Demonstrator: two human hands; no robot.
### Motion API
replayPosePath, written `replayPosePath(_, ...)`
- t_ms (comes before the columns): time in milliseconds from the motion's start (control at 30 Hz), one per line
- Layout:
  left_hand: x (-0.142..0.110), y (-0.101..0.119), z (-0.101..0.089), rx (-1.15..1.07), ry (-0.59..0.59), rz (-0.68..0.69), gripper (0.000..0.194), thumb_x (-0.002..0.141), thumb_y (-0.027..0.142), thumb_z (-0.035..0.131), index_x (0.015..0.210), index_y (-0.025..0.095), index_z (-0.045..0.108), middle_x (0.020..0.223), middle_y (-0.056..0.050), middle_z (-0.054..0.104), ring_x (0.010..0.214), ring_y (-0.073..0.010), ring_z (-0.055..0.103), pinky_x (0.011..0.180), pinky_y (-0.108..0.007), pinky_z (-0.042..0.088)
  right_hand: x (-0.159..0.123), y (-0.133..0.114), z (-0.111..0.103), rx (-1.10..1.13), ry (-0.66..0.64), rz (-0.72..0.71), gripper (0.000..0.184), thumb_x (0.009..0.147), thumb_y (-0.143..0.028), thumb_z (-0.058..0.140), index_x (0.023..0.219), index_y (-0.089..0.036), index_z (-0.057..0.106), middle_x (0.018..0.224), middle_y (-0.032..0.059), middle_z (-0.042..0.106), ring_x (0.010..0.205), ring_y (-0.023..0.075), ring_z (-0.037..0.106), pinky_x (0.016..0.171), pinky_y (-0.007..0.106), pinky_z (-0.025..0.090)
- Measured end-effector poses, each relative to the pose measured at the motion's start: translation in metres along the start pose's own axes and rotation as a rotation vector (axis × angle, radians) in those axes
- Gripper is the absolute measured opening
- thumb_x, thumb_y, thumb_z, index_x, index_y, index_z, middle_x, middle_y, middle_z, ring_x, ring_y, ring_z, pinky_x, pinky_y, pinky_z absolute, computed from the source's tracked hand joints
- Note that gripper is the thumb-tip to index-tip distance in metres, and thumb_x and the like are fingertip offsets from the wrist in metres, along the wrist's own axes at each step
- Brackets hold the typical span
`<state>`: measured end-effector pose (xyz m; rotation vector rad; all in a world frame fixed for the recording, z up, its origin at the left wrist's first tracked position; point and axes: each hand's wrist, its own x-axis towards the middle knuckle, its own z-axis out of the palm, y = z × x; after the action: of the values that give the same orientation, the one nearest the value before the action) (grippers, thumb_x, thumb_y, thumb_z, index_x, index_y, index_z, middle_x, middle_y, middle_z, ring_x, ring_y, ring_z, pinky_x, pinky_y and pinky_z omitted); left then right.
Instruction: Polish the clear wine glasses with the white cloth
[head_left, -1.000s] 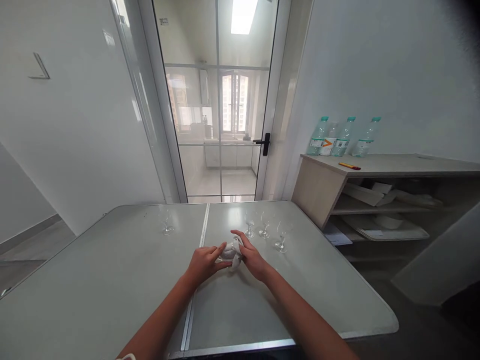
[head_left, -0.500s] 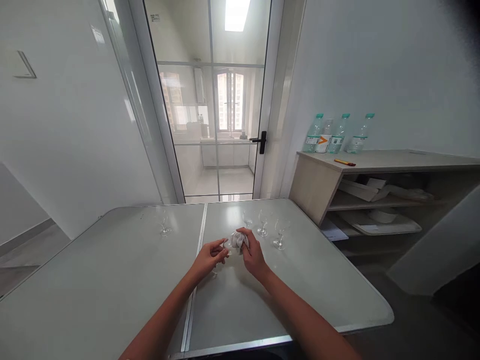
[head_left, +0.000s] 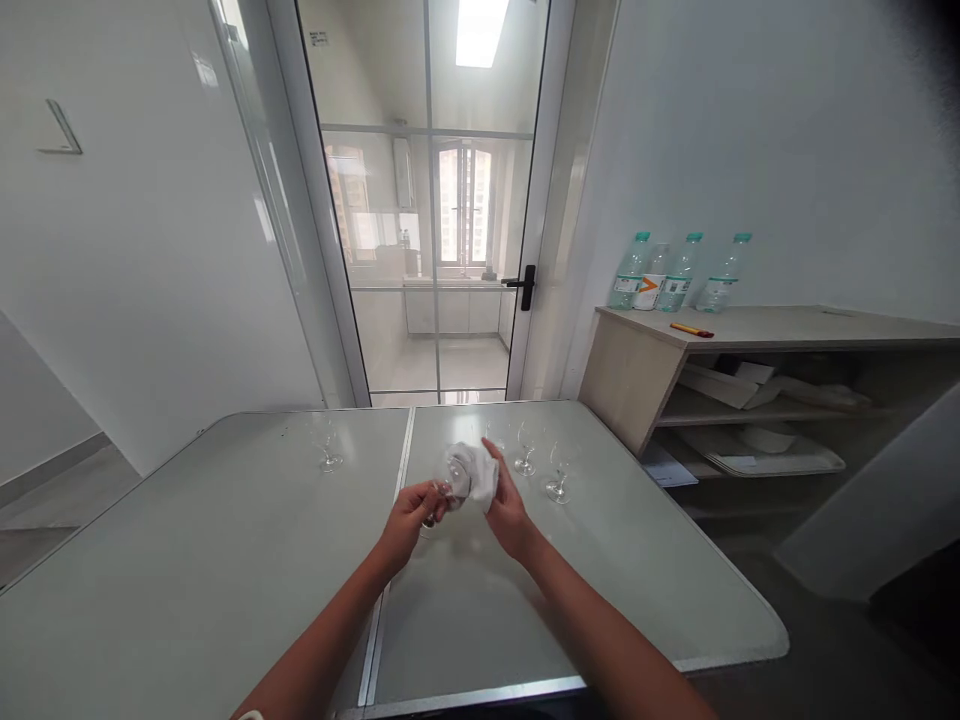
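Note:
Over the middle of the grey folding table (head_left: 225,560), my left hand (head_left: 409,515) pinches the stem of a small clear stemmed glass (head_left: 452,478) held tilted on its side. My right hand (head_left: 504,505) presses a crumpled white cloth (head_left: 480,477) against the bowl of that glass. Two more stemmed glasses stand upright just right of my hands, one nearer (head_left: 525,448) and one further right (head_left: 560,470); a third is partly hidden behind the cloth. Another glass (head_left: 328,445) stands alone to the left.
A glass door with a black handle (head_left: 525,286) is behind the table. At the right stands a wooden shelf unit (head_left: 750,330) with several water bottles (head_left: 679,272) and a red and yellow pen (head_left: 691,329) on top.
Both hands have lifted the glass and cloth a little higher off the table. The cloth has spread more over the glass bowl. The view has shifted slightly.

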<state>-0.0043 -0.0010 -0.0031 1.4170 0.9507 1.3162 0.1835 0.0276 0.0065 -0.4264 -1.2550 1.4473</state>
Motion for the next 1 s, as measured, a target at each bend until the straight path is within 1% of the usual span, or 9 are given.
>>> replayPosePath(133, -0.002, 0.002, 0.01, -0.233, -0.307, -0.22, 0.053, 0.088, 0.061, 0.063, 0.065, 0.013, 0.054, 0.059, 0.003, 0.04, 0.053, -0.0073, 0.029, 0.056, -0.026, 0.02, -0.004, 0.004, 0.004, 0.099, -0.123, 0.153, 0.089, 0.076, -0.032, 0.081, 0.152, -0.028, 0.036, 0.101, 0.0038, 0.066, 0.081, 0.0192, 0.063, 0.073, 0.031, 0.051)
replayPosePath(300, -0.004, 0.011, 0.006, -0.417, -0.459, -0.449, 0.033, 0.084, 0.04, 0.07, 0.069, 0.015, 0.053, 0.054, 0.007, 0.032, 0.051, -0.0067, 0.025, 0.059, -0.026, 0.026, 0.0, -0.004, 0.001, 0.241, -0.144, 0.155, 0.087, 0.062, -0.033, 0.086, 0.14, -0.024, 0.048, 0.1, 0.0052, 0.066, 0.079, 0.0222, 0.064, 0.069, 0.032, 0.051)
replayPosePath(367, -0.003, 0.01, 0.005, -0.375, -0.426, -0.405, 0.038, 0.087, 0.046, 0.067, 0.069, 0.016, 0.052, 0.054, 0.007, 0.032, 0.051, -0.0072, 0.024, 0.059, -0.026, 0.025, 0.0, -0.004, 0.0, 0.182, -0.088, 0.105, 0.08, 0.061, -0.029, 0.085, 0.134, -0.024, 0.052, 0.098, 0.0038, 0.065, 0.077, 0.0203, 0.062, 0.067, 0.03, 0.049)
replayPosePath(500, 0.0, -0.001, 0.009, -0.098, -0.192, -0.16, 0.059, 0.09, 0.068, 0.055, 0.065, 0.015, 0.052, 0.054, 0.005, 0.032, 0.053, -0.0084, 0.025, 0.056, -0.026, 0.017, 0.001, -0.001, -0.001, -0.047, 0.1, -0.073, 0.064, 0.066, -0.018, 0.078, 0.126, -0.026, 0.059, 0.103, 0.0025, 0.064, 0.083, 0.0177, 0.058, 0.07, 0.026, 0.047)
replayPosePath(600, 0.002, -0.007, 0.013, 0.02, -0.104, -0.054, 0.063, 0.087, 0.074, 0.055, 0.064, 0.015, 0.054, 0.055, 0.004, 0.035, 0.053, -0.0085, 0.027, 0.054, -0.026, 0.016, 0.0, 0.001, 0.001, -0.081, 0.14, -0.102, 0.065, 0.069, -0.019, 0.076, 0.131, -0.026, 0.057, 0.114, 0.0053, 0.065, 0.093, 0.02, 0.059, 0.076, 0.028, 0.049)
replayPosePath(700, -0.001, -0.006, 0.013, -0.064, -0.197, -0.108, 0.06, 0.086, 0.07, 0.06, 0.063, 0.015, 0.053, 0.054, 0.005, 0.035, 0.051, -0.0078, 0.026, 0.054, -0.026, 0.017, -0.001, 0.001, 0.002, 0.101, -0.005, 0.055, 0.072, 0.07, -0.033, 0.078, 0.137, -0.026, 0.052, 0.113, 0.008, 0.066, 0.091, 0.0226, 0.062, 0.075, 0.033, 0.051)
replayPosePath(867, -0.006, 0.004, 0.007, -0.372, -0.5, -0.427, 0.048, 0.086, 0.055, 0.069, 0.065, 0.017, 0.049, 0.053, 0.008, 0.029, 0.048, -0.0058, 0.019, 0.056, -0.026, 0.023, -0.003, -0.001, -0.006, 0.315, -0.282, 0.223, 0.08, 0.057, -0.039, 0.087, 0.129, -0.024, 0.054, 0.101, 0.0089, 0.07, 0.085, 0.0262, 0.067, 0.071, 0.036, 0.052)
replayPosePath(933, -0.006, 0.006, 0.006, -0.37, -0.51, -0.444, 0.049, 0.087, 0.058, 0.067, 0.066, 0.017, 0.05, 0.052, 0.008, 0.03, 0.048, -0.006, 0.02, 0.057, -0.026, 0.026, -0.002, -0.001, -0.008, 0.293, -0.269, 0.19, 0.078, 0.055, -0.038, 0.088, 0.125, -0.024, 0.056, 0.099, 0.0081, 0.07, 0.085, 0.0263, 0.067, 0.071, 0.036, 0.052)
replayPosePath(1000, -0.004, 0.005, 0.008, -0.259, -0.433, -0.348, 0.054, 0.089, 0.063, 0.061, 0.064, 0.017, 0.048, 0.051, 0.008, 0.029, 0.048, -0.0067, 0.022, 0.055, -0.026, 0.023, 0.0, -0.002, -0.008, 0.199, -0.155, 0.107, 0.068, 0.06, -0.036, 0.086, 0.122, -0.025, 0.059, 0.1, 0.0069, 0.07, 0.085, 0.0247, 0.066, 0.073, 0.035, 0.052)
